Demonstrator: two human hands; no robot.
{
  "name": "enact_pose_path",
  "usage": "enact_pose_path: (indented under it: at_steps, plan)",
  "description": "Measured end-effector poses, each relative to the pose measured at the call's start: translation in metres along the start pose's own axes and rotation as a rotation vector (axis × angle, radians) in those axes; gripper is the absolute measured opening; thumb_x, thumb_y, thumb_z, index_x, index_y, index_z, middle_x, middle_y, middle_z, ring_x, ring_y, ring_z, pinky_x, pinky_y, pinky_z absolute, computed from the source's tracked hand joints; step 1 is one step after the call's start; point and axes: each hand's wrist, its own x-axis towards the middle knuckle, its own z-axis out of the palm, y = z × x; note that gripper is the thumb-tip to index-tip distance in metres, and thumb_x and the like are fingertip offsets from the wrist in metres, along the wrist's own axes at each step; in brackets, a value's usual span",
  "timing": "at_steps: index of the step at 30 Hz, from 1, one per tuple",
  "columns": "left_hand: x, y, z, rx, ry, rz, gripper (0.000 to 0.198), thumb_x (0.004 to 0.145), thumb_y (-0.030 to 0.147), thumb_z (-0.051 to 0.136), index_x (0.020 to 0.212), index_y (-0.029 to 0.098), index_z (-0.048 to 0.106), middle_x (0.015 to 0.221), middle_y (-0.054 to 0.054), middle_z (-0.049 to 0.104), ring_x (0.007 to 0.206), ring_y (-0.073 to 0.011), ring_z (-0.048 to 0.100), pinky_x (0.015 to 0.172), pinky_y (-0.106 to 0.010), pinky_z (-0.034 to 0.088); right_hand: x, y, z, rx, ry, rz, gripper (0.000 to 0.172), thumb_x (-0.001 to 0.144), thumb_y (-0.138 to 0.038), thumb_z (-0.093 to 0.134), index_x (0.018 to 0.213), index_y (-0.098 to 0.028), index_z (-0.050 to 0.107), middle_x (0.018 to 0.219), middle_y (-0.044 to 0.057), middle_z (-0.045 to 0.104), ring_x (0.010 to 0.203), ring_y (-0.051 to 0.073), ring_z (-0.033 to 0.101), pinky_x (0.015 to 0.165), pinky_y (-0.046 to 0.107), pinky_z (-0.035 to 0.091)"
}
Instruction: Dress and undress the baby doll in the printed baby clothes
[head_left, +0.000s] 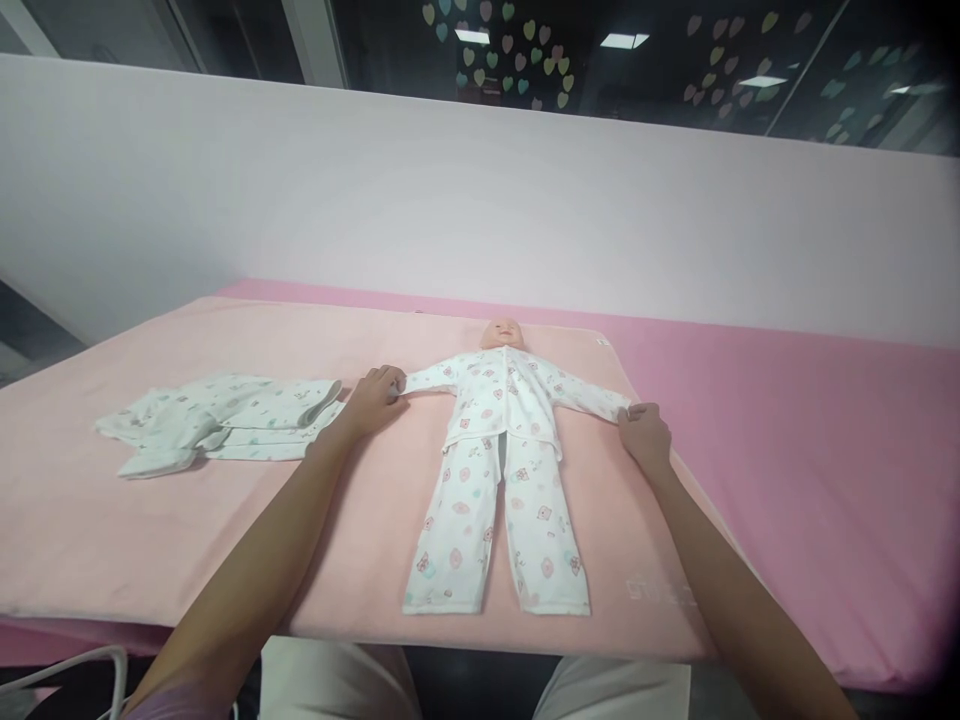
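A baby doll (502, 334) lies on its back on the peach pad, head toward the wall. It wears a white printed long-sleeved top (491, 395) and matching trousers (459, 525), legs slightly apart. Both sleeves are stretched out sideways. My left hand (375, 398) is closed on the cuff of the sleeve at the left. Its counterpart, my right hand (646, 436), pinches the cuff of the sleeve at the right. Whether the doll's own hands are inside the cuffs is hidden by my fingers.
Left of my left hand lies a loosely folded pile of white printed baby clothes (225, 420). The peach pad (352, 560) rests on a pink-covered table (787, 480). A white wall (480, 210) stands behind, and a white cable (112, 655) hangs at lower left.
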Motion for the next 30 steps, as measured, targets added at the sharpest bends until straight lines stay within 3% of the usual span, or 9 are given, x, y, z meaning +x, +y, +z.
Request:
enact_pose_path:
  at_steps: [13, 19, 25, 30]
  plan:
    - [0.0026, -0.0074, 0.0068, 0.005, -0.016, -0.015, 0.02, 0.081, 0.03, 0.06, 0.098, 0.024, 0.052, 0.112, -0.008, 0.067, 0.101, -0.0308, 0.055, 0.095, -0.047, 0.042, -0.0056, -0.0049, -0.0049, 0.049, 0.027, -0.077, 0.031, 0.098, -0.039, 0.059, 0.125, -0.024, 0.06, 0.108, 0.007, 0.079, 0.096, 0.027, 0.07, 0.078, 0.033, 0.045]
    - [0.0025, -0.0059, 0.0076, 0.001, -0.013, -0.032, 0.019, 0.082, 0.032, 0.06, 0.098, 0.024, 0.052, 0.111, -0.007, 0.067, 0.102, -0.0309, 0.055, 0.097, -0.048, 0.041, -0.0062, -0.0042, -0.002, 0.033, 0.037, -0.061, 0.037, 0.097, -0.048, 0.063, 0.121, -0.021, 0.053, 0.1, 0.007, 0.075, 0.09, 0.026, 0.067, 0.072, 0.032, 0.041]
    - [0.0023, -0.0044, 0.0083, 0.002, -0.005, -0.04, 0.018, 0.084, 0.035, 0.059, 0.098, 0.024, 0.052, 0.11, -0.007, 0.067, 0.101, -0.0314, 0.053, 0.096, -0.048, 0.041, -0.003, 0.0023, 0.0014, -0.042, 0.016, -0.126, 0.03, 0.095, -0.051, 0.064, 0.099, -0.021, 0.062, 0.105, 0.008, 0.073, 0.096, 0.027, 0.065, 0.08, 0.035, 0.042]
    - [0.0029, -0.0061, 0.0099, -0.002, -0.004, -0.041, 0.018, 0.084, 0.035, 0.059, 0.096, 0.025, 0.051, 0.11, -0.007, 0.067, 0.103, -0.0317, 0.054, 0.097, -0.048, 0.04, -0.0026, 0.0015, 0.0007, -0.028, 0.002, -0.089, 0.032, 0.094, -0.05, 0.065, 0.104, -0.02, 0.068, 0.105, 0.008, 0.075, 0.097, 0.028, 0.067, 0.083, 0.036, 0.045]
